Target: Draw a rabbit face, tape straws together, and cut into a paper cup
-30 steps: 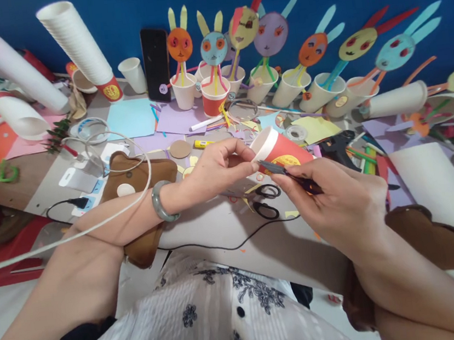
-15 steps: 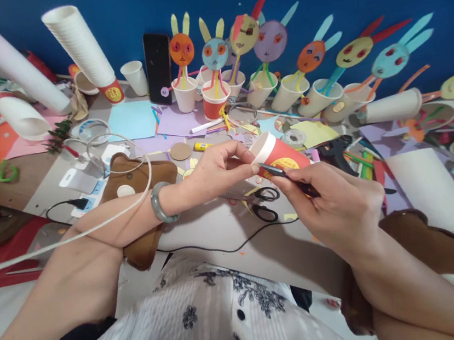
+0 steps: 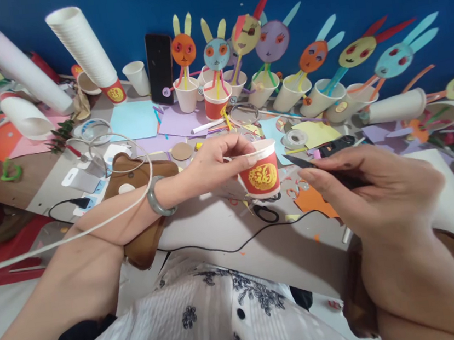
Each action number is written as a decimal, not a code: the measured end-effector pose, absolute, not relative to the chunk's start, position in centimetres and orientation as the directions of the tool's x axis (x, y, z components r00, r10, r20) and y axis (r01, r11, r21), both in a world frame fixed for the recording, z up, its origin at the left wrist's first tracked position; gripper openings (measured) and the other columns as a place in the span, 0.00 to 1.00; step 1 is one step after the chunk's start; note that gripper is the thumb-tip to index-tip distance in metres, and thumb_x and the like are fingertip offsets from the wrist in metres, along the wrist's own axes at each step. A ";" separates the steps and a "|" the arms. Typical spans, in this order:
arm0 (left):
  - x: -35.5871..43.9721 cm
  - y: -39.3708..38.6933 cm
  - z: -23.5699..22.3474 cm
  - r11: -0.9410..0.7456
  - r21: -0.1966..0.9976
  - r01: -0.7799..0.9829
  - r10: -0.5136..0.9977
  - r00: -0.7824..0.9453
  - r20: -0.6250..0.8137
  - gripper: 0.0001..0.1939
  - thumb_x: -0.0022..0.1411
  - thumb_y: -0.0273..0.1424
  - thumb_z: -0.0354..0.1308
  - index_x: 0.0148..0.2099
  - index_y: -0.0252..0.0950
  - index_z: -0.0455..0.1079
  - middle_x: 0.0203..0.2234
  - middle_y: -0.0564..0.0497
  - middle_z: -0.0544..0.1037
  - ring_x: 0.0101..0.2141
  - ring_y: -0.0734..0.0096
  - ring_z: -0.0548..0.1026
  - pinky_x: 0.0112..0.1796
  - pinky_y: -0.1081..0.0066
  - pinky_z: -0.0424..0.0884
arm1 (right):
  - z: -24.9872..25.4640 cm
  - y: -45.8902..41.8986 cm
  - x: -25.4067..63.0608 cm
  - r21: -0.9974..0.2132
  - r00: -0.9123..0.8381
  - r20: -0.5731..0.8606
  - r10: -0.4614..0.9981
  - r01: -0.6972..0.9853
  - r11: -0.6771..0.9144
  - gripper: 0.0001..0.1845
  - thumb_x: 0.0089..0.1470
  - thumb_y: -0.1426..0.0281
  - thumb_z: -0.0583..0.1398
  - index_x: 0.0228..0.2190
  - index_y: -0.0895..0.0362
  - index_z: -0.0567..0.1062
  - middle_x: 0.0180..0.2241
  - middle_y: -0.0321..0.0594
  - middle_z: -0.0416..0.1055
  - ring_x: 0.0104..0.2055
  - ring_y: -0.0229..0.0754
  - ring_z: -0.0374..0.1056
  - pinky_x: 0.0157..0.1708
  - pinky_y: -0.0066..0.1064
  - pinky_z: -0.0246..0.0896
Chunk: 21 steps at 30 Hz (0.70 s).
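My left hand (image 3: 225,156) pinches the rim of a red paper cup (image 3: 260,179) with a gold emblem. The cup is upright above the table, its white mouth facing up. In my right hand (image 3: 374,190) is a craft knife (image 3: 298,161) with a dark pointed blade. Its tip points left towards the cup and stands apart from it. My fingers hide most of the handle. Black-handled scissors (image 3: 266,214) lie just below the cup, partly covered by it. An orange paper piece (image 3: 316,202) rests between the cup and my right hand.
Several paper cups with rabbit-faced figures, such as an orange one (image 3: 183,49), line the blue wall. A tall cup stack (image 3: 81,41) leans at the back left. A white cable (image 3: 94,237) crosses over my left forearm. A black glue gun (image 3: 335,145) lies right of centre.
The cup has turned from tilted to upright. My right hand has drawn back to the right with the knife, away from the cup. My left hand still grips the rim.
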<state>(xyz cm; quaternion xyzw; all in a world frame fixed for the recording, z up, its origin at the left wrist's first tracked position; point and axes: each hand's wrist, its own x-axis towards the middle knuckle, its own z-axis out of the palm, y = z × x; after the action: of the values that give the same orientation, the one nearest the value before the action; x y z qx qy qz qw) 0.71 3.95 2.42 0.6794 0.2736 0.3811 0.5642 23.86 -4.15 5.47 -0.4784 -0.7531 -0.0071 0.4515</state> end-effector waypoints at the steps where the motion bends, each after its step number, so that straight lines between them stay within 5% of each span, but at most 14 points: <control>1: 0.6 4.0 2.6 -0.172 0.983 -0.068 0.790 0.586 0.179 0.15 0.62 0.40 0.67 0.37 0.33 0.72 0.30 0.51 0.78 0.30 0.78 0.73 0.33 0.76 0.70 | 5.5 -4.0 24.0 -0.301 -0.201 0.734 0.649 0.760 0.576 0.09 0.52 0.67 0.73 0.31 0.55 0.78 0.24 0.34 0.78 0.20 0.33 0.68 0.18 0.25 0.58; 3: 0.5 4.0 3.0 -0.078 0.994 -0.074 0.764 0.636 0.107 0.16 0.63 0.41 0.67 0.37 0.33 0.71 0.28 0.52 0.77 0.27 0.80 0.72 0.29 0.76 0.68 | 5.3 -3.6 24.2 -0.068 -0.347 0.782 0.517 0.778 0.625 0.13 0.51 0.67 0.74 0.32 0.54 0.76 0.26 0.37 0.79 0.21 0.35 0.70 0.18 0.26 0.58; 6: 0.4 4.0 3.4 0.024 0.998 -0.059 0.731 0.682 0.023 0.15 0.63 0.40 0.67 0.36 0.34 0.71 0.25 0.54 0.75 0.23 0.81 0.68 0.24 0.77 0.63 | 4.8 -3.4 24.6 0.091 -0.470 0.759 0.450 0.761 0.642 0.13 0.52 0.69 0.73 0.35 0.53 0.75 0.28 0.38 0.80 0.23 0.38 0.71 0.20 0.30 0.59; 21: 0.5 3.8 3.9 0.015 1.000 -0.023 0.705 0.709 0.006 0.09 0.61 0.33 0.64 0.34 0.33 0.72 0.25 0.54 0.74 0.23 0.82 0.67 0.22 0.79 0.63 | 4.8 -3.7 24.5 0.190 -0.558 0.676 0.482 0.763 0.618 0.13 0.56 0.67 0.71 0.39 0.52 0.73 0.29 0.35 0.79 0.24 0.38 0.69 0.22 0.33 0.58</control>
<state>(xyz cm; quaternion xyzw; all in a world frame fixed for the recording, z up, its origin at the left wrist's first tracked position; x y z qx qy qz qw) 0.51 3.84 3.94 0.6457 0.2639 0.2750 0.6616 24.51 -3.74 4.83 -0.3662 -0.8497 -0.2390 0.2945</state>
